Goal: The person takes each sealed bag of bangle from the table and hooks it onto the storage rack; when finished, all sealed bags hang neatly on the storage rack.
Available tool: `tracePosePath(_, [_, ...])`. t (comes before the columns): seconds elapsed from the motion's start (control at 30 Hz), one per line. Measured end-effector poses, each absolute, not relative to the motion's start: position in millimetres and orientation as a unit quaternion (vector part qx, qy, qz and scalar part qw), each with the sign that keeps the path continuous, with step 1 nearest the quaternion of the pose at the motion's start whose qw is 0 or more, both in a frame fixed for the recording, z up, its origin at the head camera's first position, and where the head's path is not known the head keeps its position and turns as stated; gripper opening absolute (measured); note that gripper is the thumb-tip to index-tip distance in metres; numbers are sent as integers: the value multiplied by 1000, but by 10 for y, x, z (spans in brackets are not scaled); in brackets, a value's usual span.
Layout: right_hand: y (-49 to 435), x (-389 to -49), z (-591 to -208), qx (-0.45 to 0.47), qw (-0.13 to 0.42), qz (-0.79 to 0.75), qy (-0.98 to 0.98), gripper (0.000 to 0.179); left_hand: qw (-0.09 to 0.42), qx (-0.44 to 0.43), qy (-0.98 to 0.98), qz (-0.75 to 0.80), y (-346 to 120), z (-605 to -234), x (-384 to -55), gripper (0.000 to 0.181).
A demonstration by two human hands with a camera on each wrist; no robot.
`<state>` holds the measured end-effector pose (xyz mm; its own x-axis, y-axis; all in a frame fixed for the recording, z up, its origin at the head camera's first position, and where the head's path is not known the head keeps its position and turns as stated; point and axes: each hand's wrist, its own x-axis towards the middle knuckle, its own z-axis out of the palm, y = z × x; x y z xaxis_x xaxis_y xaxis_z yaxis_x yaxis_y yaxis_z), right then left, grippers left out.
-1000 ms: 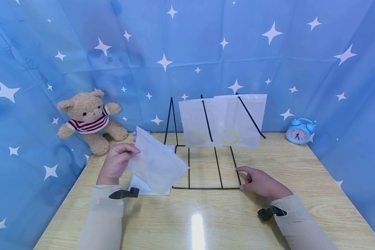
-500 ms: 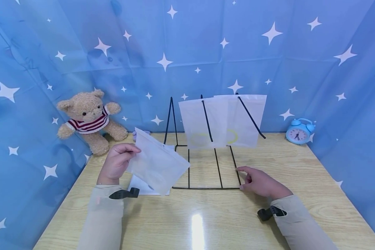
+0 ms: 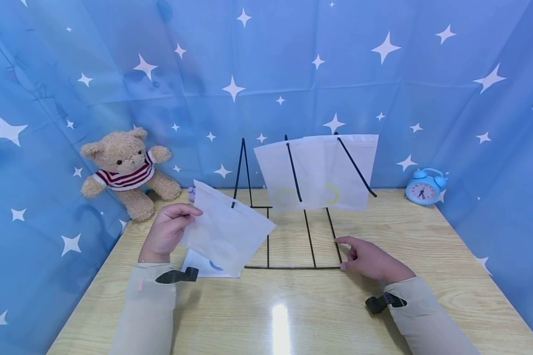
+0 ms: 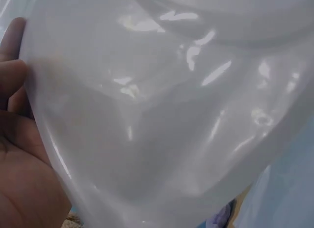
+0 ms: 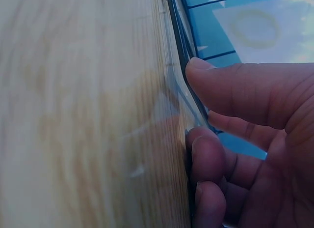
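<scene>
My left hand (image 3: 171, 231) pinches the left edge of a translucent white zip bag (image 3: 231, 234), held tilted. The left prong of a black wire display rack (image 3: 311, 236) shows its tip in front of the bag's upper edge. A faint round shape shows through the bag in the left wrist view. My right hand (image 3: 373, 256) grips the right front corner of the rack's base, thumb (image 5: 235, 90) against the wire. Two similar bags hang from the other prongs, a middle bag (image 3: 288, 167) and a right bag (image 3: 351, 162), with yellow arcs showing low in them.
Under the held bag, a flat white sheet or bag (image 3: 204, 266) lies on the wooden table (image 3: 231, 315), a blue arc showing on it. A teddy bear (image 3: 126, 170) sits back left, near a small purple object (image 3: 191, 193). A blue alarm clock (image 3: 424, 187) stands back right.
The held bag has moved slightly right, and the left prong's tip now shows in front of its upper edge. The middle hanging bag has swung a little. My right hand has stayed put.
</scene>
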<state>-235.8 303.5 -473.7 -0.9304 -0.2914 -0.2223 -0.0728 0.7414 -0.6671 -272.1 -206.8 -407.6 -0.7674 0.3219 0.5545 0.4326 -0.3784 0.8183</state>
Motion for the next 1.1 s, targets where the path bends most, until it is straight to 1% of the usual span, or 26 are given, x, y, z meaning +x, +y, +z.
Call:
tracePosePath(0.27, [3035,-2353,-4739,-99,157,-343,921,70,33,-303,-583,-753,-2063,-4100,-2721,60])
tracePosePath(0.5, [3027,-2349,-4732,-95,153,-341,923,69,35,-301,-586,-751,-2052,-4131,-2751,50])
tracePosePath(0.7, [3012,-2337,-4722,-88,156,-343,922,69,31,-300,-608,-735,-2030,-4121,-2745,56])
tracePosePath(1.1, [3011,-2323,-4718,-87,155,-340,923,69,20,-300,-634,-712,-2022,-4120,-2756,54])
